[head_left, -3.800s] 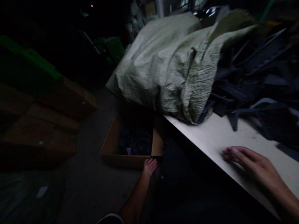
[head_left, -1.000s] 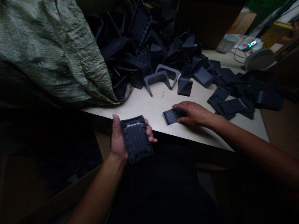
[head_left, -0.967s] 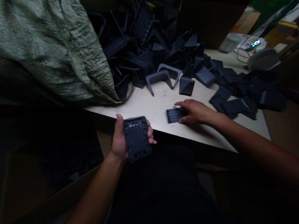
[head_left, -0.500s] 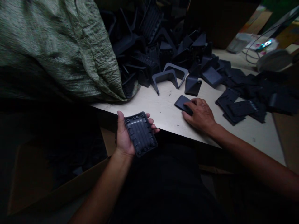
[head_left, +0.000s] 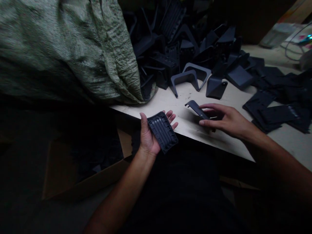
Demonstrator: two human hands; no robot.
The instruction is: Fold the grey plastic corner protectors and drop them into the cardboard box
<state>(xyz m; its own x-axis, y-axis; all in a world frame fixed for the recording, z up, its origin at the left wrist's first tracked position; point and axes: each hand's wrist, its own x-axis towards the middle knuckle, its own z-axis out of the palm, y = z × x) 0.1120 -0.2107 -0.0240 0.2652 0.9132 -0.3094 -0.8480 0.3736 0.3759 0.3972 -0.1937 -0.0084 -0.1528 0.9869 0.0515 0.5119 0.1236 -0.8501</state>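
On the palm of my left hand (head_left: 151, 136) rests a dark plastic cover (head_left: 163, 131), its ribbed inner side with small screw posts facing up. The thumb lies along one edge and the fingertips show past the far side. My right hand (head_left: 223, 118) pinches a second dark plastic piece (head_left: 197, 110) between thumb and fingers. That piece is tilted and raised just above the table (head_left: 180, 109), with small tabs at its far end. Beyond the hands stand two U-shaped plastic brackets (head_left: 184, 76) and an angled bracket (head_left: 216, 87).
A pale green woven sack (head_left: 97, 55) bulges at the left, with a heap of dark brackets (head_left: 168, 48) by its mouth. Several flat dark plates (head_left: 276, 112) lie piled at the right. Below the table edge is a cardboard box (head_left: 97, 182) with dark parts inside.
My right hand has lifted the second plastic piece off the table and tilted it up. The cover in my left hand has turned slightly. The view has shifted left.
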